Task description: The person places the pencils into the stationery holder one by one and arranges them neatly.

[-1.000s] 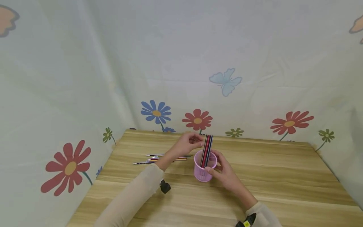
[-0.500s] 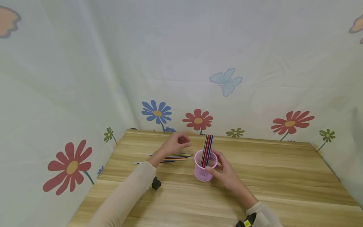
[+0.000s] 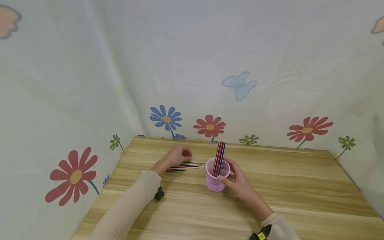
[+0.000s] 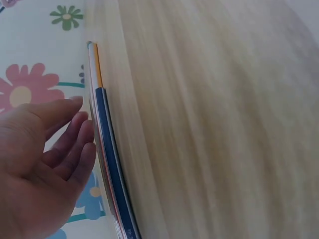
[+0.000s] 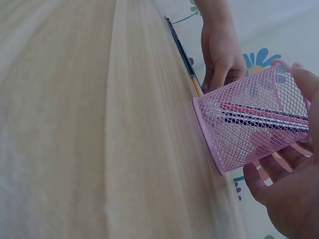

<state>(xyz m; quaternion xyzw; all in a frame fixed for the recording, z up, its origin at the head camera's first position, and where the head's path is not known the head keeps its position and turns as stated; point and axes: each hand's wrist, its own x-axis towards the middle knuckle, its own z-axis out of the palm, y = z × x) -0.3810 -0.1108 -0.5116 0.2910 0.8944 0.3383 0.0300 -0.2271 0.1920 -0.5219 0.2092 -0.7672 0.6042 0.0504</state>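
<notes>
A pink mesh cup (image 3: 214, 185) stands upright on the table with several striped pencils (image 3: 220, 158) leaning in it. My right hand (image 3: 241, 186) holds the cup's right side, thumb at the front; in the right wrist view its fingers curve round the mesh (image 5: 249, 119). Left of the cup, loose pencils (image 3: 187, 166) lie in a low pile. Just above that pile is my left hand (image 3: 174, 157), fingers loosely bent. In the left wrist view the left hand (image 4: 50, 149) has a gap between thumb and fingers, beside the pencils (image 4: 112, 159), with nothing visible in it.
The wooden table (image 3: 294, 186) reaches back to a pale cloth wall (image 3: 180, 66) printed with flowers and a butterfly. More of this cloth hangs at the left and right sides. A black device is strapped at each wrist.
My left hand has moved left and down, away from the cup to the loose pencils. The right hand and the cup have stayed in place.
</notes>
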